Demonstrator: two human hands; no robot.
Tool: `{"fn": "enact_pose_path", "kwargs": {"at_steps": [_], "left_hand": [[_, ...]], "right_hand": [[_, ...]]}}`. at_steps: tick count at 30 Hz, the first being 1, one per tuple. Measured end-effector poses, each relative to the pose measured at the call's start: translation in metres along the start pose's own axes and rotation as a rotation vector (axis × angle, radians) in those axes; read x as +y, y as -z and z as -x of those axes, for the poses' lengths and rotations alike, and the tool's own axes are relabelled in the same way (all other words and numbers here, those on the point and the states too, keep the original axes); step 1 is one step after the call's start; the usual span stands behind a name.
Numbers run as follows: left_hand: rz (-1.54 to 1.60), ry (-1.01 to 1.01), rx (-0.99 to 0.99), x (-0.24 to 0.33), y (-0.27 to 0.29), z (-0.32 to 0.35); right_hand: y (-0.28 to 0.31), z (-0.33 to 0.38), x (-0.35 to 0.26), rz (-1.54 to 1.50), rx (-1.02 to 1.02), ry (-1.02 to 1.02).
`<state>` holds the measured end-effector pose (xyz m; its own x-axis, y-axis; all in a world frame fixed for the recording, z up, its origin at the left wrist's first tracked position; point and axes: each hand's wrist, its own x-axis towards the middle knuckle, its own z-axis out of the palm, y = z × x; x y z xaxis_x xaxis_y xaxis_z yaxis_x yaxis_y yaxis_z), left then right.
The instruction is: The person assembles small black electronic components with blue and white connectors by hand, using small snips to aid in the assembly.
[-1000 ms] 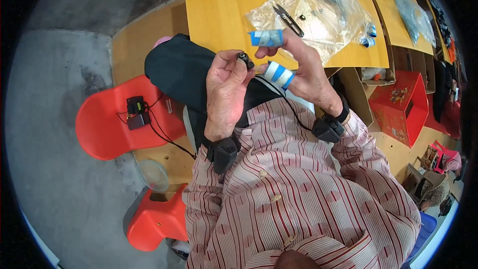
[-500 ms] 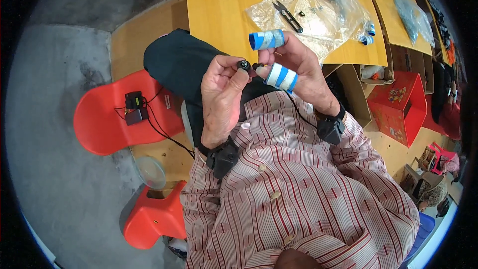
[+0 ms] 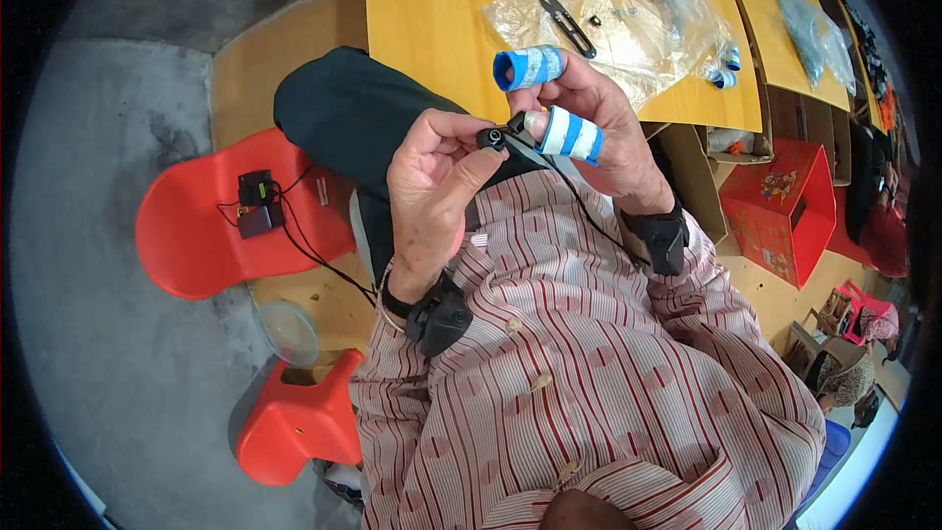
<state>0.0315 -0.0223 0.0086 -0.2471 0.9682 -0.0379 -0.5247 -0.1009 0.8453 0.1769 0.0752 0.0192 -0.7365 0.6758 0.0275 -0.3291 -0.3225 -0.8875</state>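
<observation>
My left hand (image 3: 432,182) is closed, pinching a small black cylindrical part (image 3: 492,139) between thumb and index finger. The part's round end faces up and shows a pale ring. Beside it, my right hand (image 3: 613,128) has blue-and-white tape (image 3: 572,135) wrapped round its thumb and more round its index finger. Its fingertips close on a small dark piece (image 3: 516,123), right up against the black part; whether the two are joined I cannot tell. Both hands are held over my lap, near the table's front edge.
On the yellow table (image 3: 422,0) lies a clear plastic bag (image 3: 648,49) with black thread snips (image 3: 567,25) on it. A red chair (image 3: 196,226) with black devices stands left, a red stool (image 3: 299,427) below it. A red box (image 3: 780,216) sits at right.
The black part in my left hand has moved slightly right and down. My right thumb has shifted right and up, uncovering more of the dark piece at its tip.
</observation>
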Motion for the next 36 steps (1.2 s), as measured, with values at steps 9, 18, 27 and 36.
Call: {"fn": "enact_pose_path", "kwargs": {"at_steps": [9, 18, 27, 36], "left_hand": [[-0.073, -0.006, 0.003, 0.001, 0.005, 0.003], [-0.149, -0.008, -0.032, 0.002, 0.008, 0.004], [-0.211, -0.013, -0.035, 0.004, 0.007, 0.005], [-0.571, -0.131, -0.014, 0.0, 0.014, 0.007]], "right_hand": [[-0.001, 0.002, -0.006, 0.162, -0.045, 0.047], [-0.002, 0.001, -0.008, 0.48, -0.052, 0.129], [-0.002, 0.002, -0.006, 0.687, -0.076, 0.218], [0.002, 0.002, -0.003, 0.768, -0.142, 0.275]]}}
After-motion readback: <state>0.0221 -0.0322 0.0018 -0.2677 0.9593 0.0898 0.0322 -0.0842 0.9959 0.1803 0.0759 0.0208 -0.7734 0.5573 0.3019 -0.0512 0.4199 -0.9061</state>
